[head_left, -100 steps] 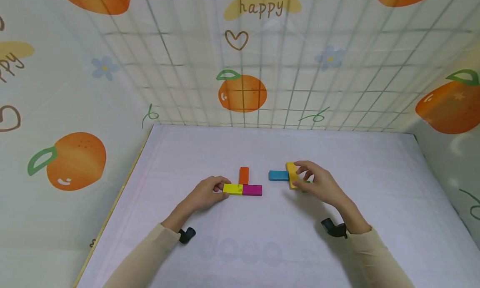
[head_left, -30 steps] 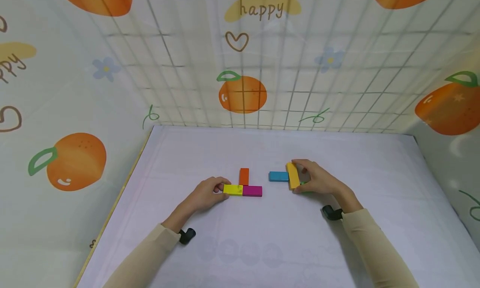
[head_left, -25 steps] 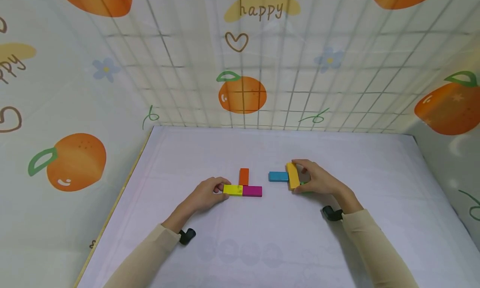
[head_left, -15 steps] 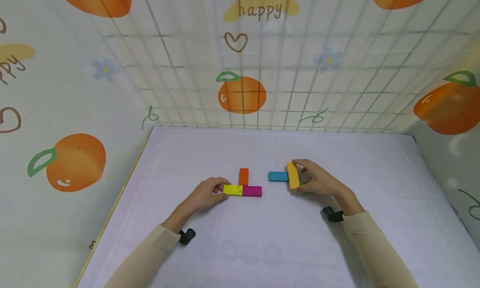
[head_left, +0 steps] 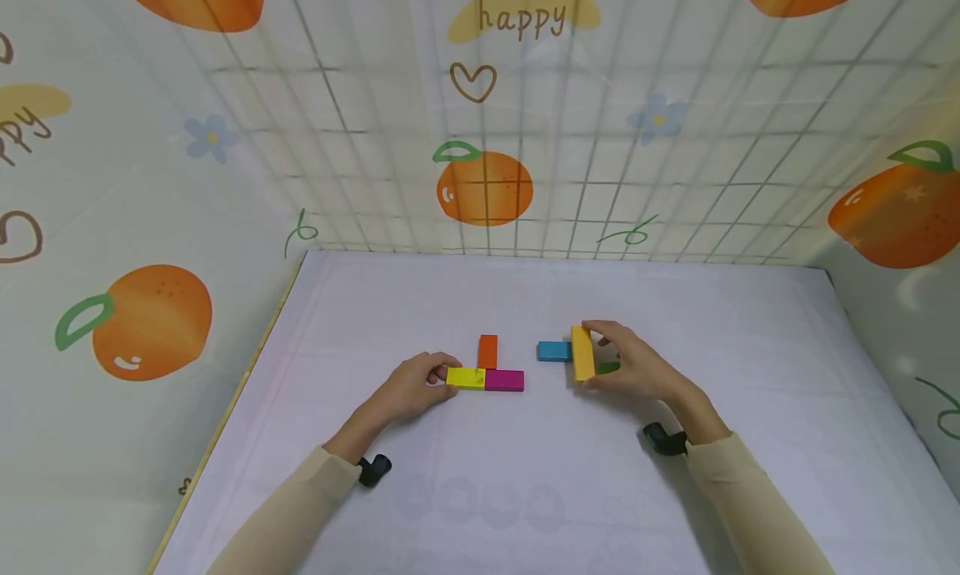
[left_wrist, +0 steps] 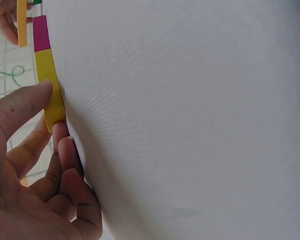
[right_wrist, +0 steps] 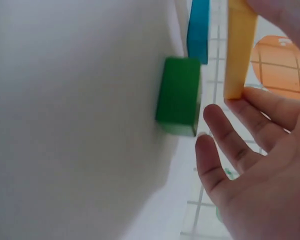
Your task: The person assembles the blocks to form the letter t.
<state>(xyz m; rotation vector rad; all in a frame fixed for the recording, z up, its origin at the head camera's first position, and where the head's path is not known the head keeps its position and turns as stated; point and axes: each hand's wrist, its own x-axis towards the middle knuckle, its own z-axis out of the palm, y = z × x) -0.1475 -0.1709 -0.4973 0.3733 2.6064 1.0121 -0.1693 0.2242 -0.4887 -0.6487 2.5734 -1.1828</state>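
My left hand (head_left: 411, 385) pinches the left end of a bright yellow block (head_left: 466, 378) between thumb and fingers. A magenta block (head_left: 505, 381) sits end to end with it, and an orange block (head_left: 488, 352) stands off behind their joint. My right hand (head_left: 637, 365) holds an amber-yellow block (head_left: 582, 353) by its two ends, thumb at the near one. Seen from the right wrist, this amber block (right_wrist: 240, 47) is raised off the table, apart from a green block (right_wrist: 179, 95). A blue block (head_left: 554, 352) lies left of it, its right end overlapped by the amber block.
The blocks lie on a white-covered table (head_left: 420, 292) with a yellowish left edge (head_left: 232, 383). A printed cloth wall (head_left: 375, 167) rises at the back and both sides. Small black cameras (head_left: 664, 438) are worn at both wrists.
My right hand has gone from fingers over the amber block to gripping its ends. That block has since risen slightly and straightened, showing more green block. My left hand stays put.
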